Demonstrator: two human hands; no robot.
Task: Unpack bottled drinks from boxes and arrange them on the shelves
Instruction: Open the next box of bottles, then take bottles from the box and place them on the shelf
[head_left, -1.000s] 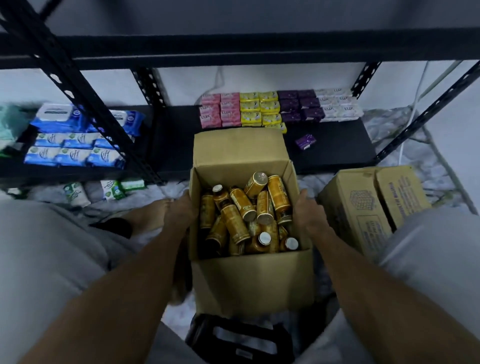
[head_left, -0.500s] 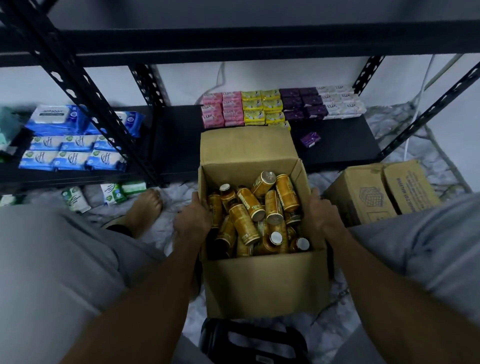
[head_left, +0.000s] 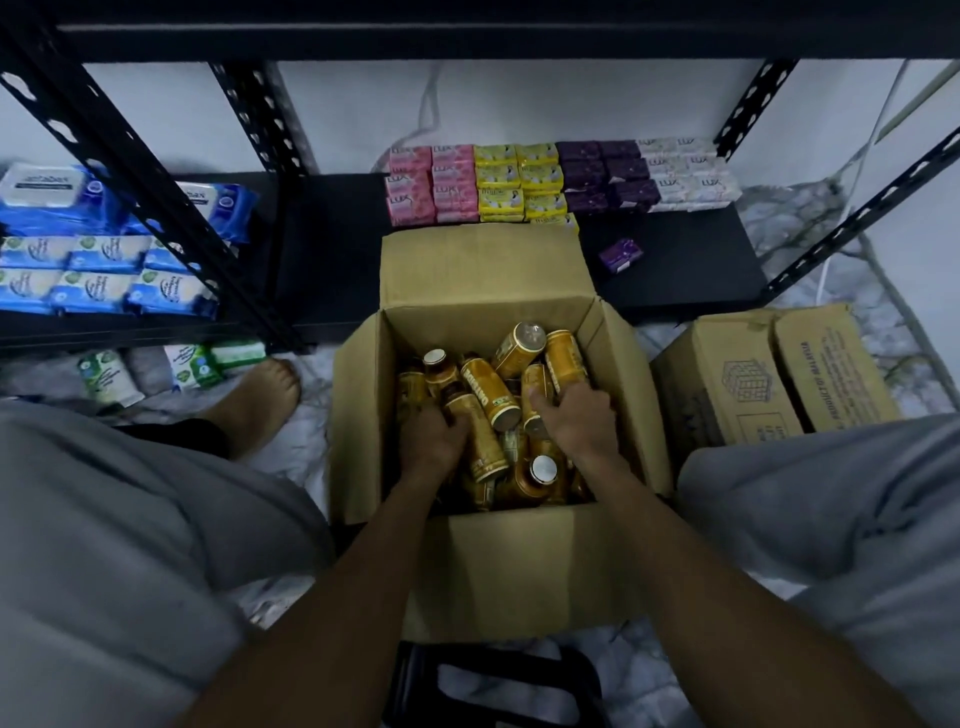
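Note:
An open cardboard box (head_left: 519, 561) stands on the floor between my knees, holding several gold-labelled drink bottles (head_left: 491, 387) in a loose heap. Both my hands are inside it. My left hand (head_left: 431, 441) curls round a bottle at the left of the heap. My right hand (head_left: 576, 415) grips a bottle on the right side. The black bottom shelf (head_left: 691, 270) lies just beyond the box.
Stacked soap bars (head_left: 519, 182) in pink, yellow, purple and white fill the shelf's back. Blue wipe packs (head_left: 104, 270) lie on the left shelf behind a black diagonal brace (head_left: 156, 182). A closed carton (head_left: 774, 379) stands at the right. My bare foot (head_left: 260, 400) rests left of the box.
Both hands have left the box's outer side walls and gone inside it, closing round bottles. The view has tilted slightly downward.

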